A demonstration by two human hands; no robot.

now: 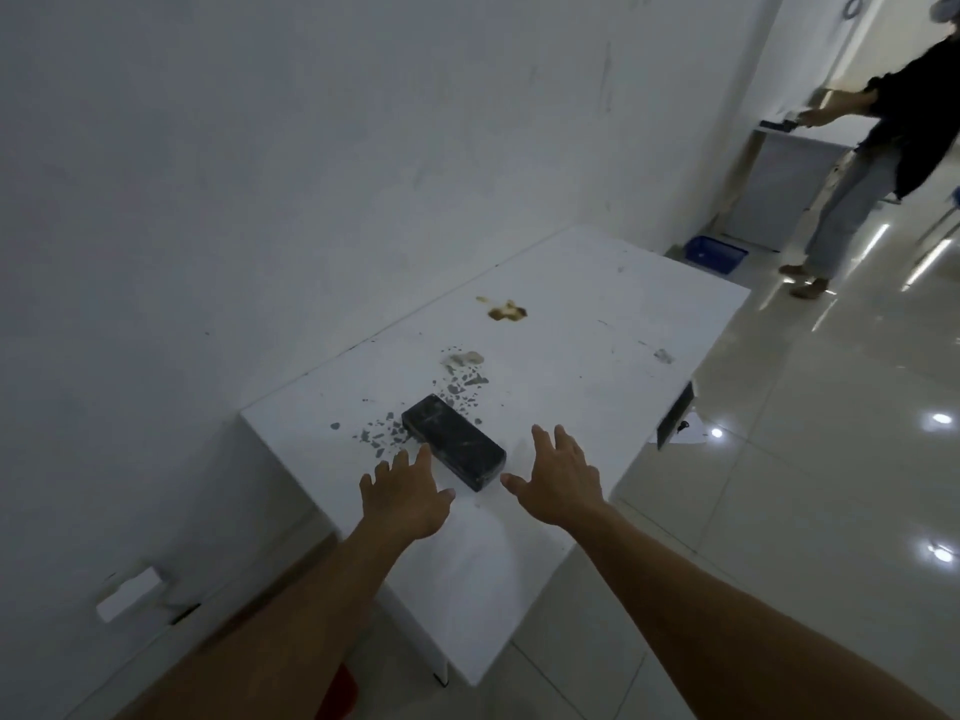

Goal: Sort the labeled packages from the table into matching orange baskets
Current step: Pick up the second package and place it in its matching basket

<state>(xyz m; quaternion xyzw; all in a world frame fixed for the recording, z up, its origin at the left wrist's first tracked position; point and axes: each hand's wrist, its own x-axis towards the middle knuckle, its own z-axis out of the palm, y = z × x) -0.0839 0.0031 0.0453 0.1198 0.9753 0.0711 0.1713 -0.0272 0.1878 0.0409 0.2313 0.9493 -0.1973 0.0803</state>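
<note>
A black rectangular package (pixel 453 448) lies flat on the white table (pixel 597 335), near its front-left part. My left hand (pixel 408 493) hovers just left of the package's near end, fingers spread, its fingertips close to the package's edge. My right hand (pixel 558 478) hovers just right of the near end, also spread and holding nothing. Both hands flank the package without gripping it. A red-orange object (pixel 340 691), only partly seen, shows on the floor under the table's near corner; no basket is plainly visible.
The white wall runs along the table's left side. Stains and chipped grey patches (pixel 457 379) mark the tabletop. A blue basket (pixel 714 252) sits on the floor beyond the table. Another person (pixel 872 163) stands at the far right by a counter. Glossy tiled floor lies to the right.
</note>
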